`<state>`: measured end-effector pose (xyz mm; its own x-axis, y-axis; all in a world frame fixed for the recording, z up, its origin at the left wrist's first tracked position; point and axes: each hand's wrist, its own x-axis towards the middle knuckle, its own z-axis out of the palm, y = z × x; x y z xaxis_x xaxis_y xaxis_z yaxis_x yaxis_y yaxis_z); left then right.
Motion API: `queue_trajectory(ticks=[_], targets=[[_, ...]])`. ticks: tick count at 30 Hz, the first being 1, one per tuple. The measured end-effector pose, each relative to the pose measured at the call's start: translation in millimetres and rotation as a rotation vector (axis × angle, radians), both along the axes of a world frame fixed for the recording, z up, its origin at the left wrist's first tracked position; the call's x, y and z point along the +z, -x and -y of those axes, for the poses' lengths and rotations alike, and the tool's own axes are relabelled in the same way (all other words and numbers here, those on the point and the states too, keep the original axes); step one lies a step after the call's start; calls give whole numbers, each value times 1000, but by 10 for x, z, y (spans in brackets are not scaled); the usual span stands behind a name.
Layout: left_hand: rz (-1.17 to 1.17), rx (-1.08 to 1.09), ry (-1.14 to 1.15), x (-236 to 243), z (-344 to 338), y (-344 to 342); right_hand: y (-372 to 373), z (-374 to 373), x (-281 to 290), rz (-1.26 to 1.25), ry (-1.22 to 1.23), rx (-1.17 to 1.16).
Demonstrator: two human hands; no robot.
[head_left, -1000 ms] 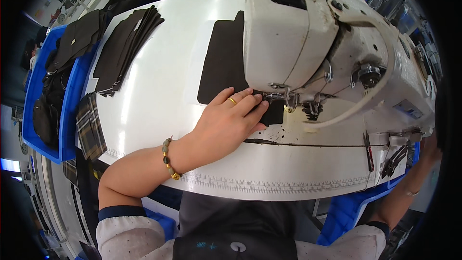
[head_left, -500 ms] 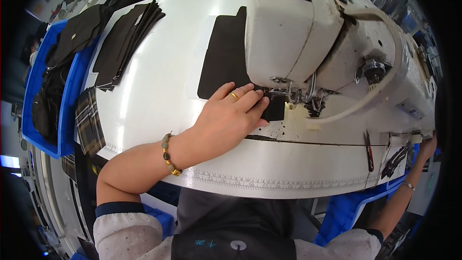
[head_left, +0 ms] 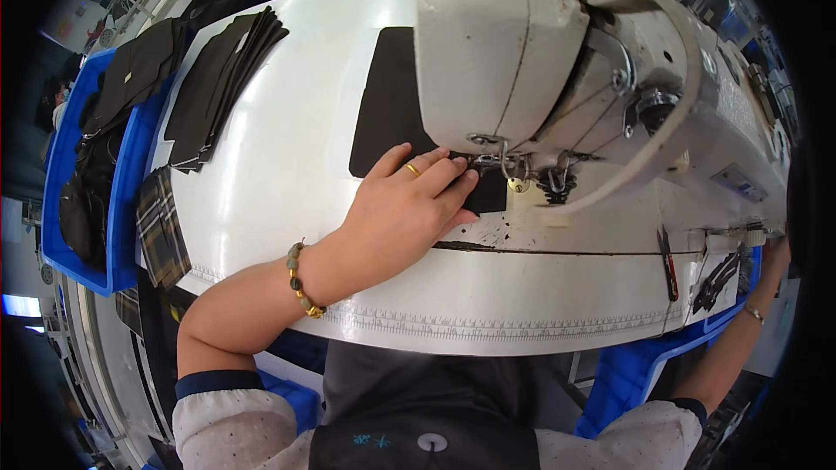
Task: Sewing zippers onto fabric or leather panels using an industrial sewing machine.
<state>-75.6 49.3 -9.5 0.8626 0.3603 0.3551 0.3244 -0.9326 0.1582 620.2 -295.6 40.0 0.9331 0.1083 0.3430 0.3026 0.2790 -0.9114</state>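
My left hand (head_left: 401, 218) lies on a dark brown fabric piece (head_left: 383, 96), fingers bent slightly and pressing beside the metal presser foot (head_left: 509, 165) of a white sewing machine (head_left: 470, 52). Part of the fabric is hidden by the machine head. My right hand (head_left: 771, 257) is at the far right by the machine's end, its fingers mostly hidden. Red-and-black thread snips (head_left: 669, 270) lie on the table to the right of my left hand, near some small dark tools (head_left: 716, 283).
A stack of dark cut pieces (head_left: 218, 87) lies on the left of the white table (head_left: 252, 218), with plaid fabric (head_left: 161, 226) over its edge. A blue bin (head_left: 77, 257) of dark pieces and bags stands beyond. Another blue bin (head_left: 610, 392) is below the table at right.
The whole view has shifted slightly, with the machine appearing higher and further left now. My left hand stays on the fabric at the presser foot; my right forearm has shifted a little.
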Motion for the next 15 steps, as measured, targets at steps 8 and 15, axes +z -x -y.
queue_trajectory(ticks=[8,15], targets=[[-26,11,-11,-2,3,-9,-207,139,40,-172,45,108],[-32,-14,-168,40,115,-32,-114,213,-618,226,260,69]])
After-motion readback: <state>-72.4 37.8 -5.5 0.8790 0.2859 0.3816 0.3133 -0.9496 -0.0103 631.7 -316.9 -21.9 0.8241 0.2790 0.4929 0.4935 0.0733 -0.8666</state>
